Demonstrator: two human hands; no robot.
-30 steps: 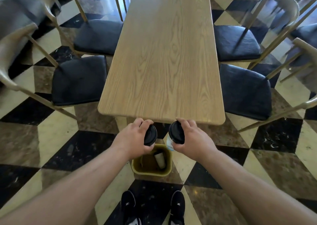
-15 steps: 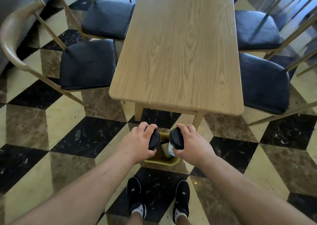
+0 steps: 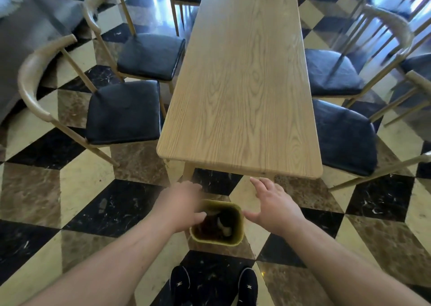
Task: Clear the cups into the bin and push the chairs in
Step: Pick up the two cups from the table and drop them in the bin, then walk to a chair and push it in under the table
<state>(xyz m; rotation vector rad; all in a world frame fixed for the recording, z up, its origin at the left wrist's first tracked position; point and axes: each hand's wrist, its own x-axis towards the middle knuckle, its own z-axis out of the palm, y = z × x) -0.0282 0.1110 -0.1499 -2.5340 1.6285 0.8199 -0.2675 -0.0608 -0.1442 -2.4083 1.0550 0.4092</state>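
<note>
Hands hover over the bin [image 3: 233,241], and I see both grips empty. My left hand [image 3: 180,206] hangs above the bin's left rim with fingers loosely curled downward, holding nothing; my right hand [image 3: 272,206] sits just to the bin's right, fingers spread wide and palm down. Between and just below the two grips, the yellow-green bin stands on the checkered floor [image 3: 112,210], and blurred cups [image 3: 221,221] lie inside it; I cannot tell how many. Beyond both grips runs the wooden surface [image 3: 242,84], its near edge just ahead of my fingertips. Left of the left grip, two chairs [image 3: 123,112] with dark seats stand pulled out from the surface, the nearer one angled away. Right of the right grip, two more dark-seated chairs [image 3: 345,135] stand out from the surface as well. Behind the grips, close under the bin, I see my black shoes [image 3: 179,287].
</note>
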